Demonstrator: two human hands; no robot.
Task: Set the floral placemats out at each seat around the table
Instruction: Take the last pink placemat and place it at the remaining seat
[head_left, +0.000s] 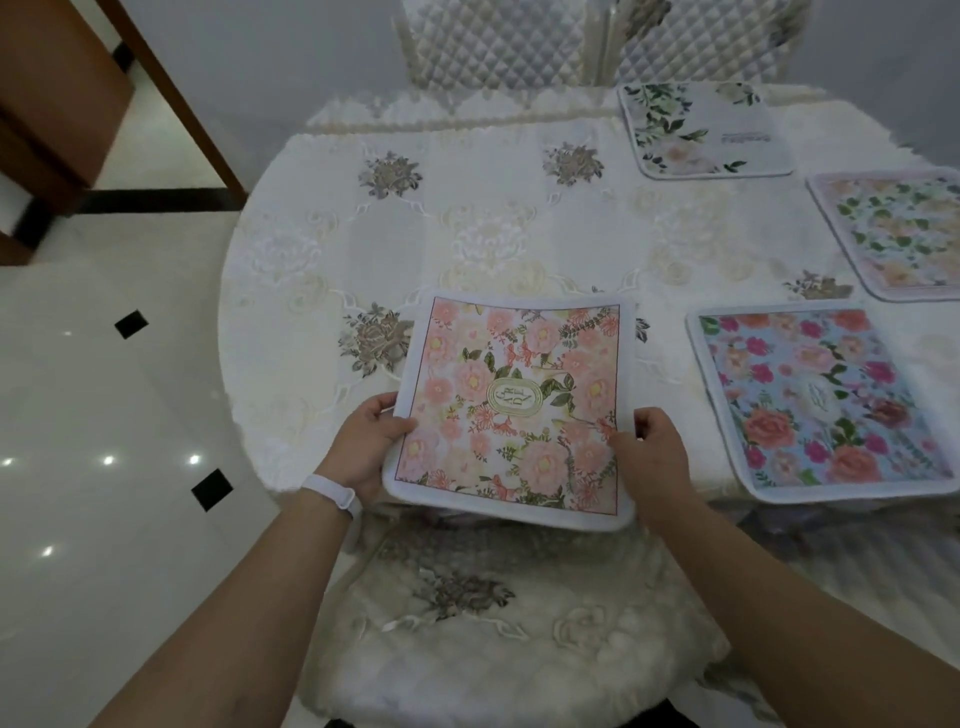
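Observation:
A pink floral placemat (519, 405) with a white border sits at the near edge of the round table (467, 223), its front edge overhanging. My left hand (366, 444) grips its left side, thumb on top. My right hand (652, 457) pinches its right side. Three more floral placemats lie flat on the table: a blue one with red roses (826, 400) at the near right, a pale pink and green one (904, 234) at the far right, and a white one with green leaves (701, 130) at the back.
A cream embroidered tablecloth covers the table. A cushioned chair seat (498, 639) stands right below the pink placemat. Two quilted chair backs (498, 41) stand behind the table. A wooden cabinet (57, 104) is at the far left on the glossy tiled floor.

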